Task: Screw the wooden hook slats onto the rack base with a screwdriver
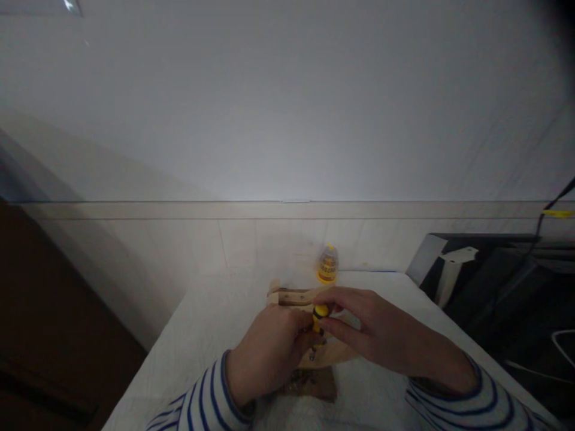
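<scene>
A short yellow-and-black screwdriver (320, 311) stands roughly upright between my two hands. My right hand (359, 314) is closed on the top of its handle with thumb and fingers. Lower down, my left hand (281, 338) is closed with thumb and fingertips against the screwdriver. A small shiny metal part (312, 354) shows just below; I cannot make out whether it is the tip or a screw. Beneath the hands lies a light wooden piece (339, 353), partly hidden. Behind my left hand is a wooden bar with holes (291, 297).
A clear bottle with a yellow base (327, 264) stands at the table's back edge by the wall. In front of me lies a brown packet or board (317, 384) with small dark bits on it. The table (197, 335) has a white cover. Dark panels (503, 287) lean at the right.
</scene>
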`<state>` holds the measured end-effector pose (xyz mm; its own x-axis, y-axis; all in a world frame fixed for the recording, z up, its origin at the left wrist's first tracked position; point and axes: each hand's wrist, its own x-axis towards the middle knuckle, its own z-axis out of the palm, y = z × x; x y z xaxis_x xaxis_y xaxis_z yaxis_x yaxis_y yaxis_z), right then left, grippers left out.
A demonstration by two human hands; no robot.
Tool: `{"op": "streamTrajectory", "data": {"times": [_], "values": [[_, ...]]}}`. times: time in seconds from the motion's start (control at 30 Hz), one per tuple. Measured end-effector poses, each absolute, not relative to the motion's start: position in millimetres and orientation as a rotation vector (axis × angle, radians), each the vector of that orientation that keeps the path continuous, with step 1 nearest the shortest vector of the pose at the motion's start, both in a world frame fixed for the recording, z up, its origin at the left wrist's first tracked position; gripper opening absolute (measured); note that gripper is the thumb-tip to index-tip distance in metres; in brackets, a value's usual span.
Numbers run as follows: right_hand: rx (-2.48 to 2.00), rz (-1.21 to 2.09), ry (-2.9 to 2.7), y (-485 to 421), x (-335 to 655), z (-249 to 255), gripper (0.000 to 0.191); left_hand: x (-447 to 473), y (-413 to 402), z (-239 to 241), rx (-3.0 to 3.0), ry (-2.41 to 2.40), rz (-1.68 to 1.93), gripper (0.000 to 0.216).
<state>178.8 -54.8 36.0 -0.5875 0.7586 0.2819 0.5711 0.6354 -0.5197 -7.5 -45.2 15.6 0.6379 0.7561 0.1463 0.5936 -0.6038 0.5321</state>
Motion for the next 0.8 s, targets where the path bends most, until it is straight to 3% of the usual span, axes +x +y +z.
{"op": "streamTrajectory", "data": {"times": [0.8], "values": [[-0.976, 0.467, -2.446, -57.2, 175.6, 37.5, 0.026, -3.6, -45.8, 11.1, 2.46, 1.226, 0.479, 0.011]]}}
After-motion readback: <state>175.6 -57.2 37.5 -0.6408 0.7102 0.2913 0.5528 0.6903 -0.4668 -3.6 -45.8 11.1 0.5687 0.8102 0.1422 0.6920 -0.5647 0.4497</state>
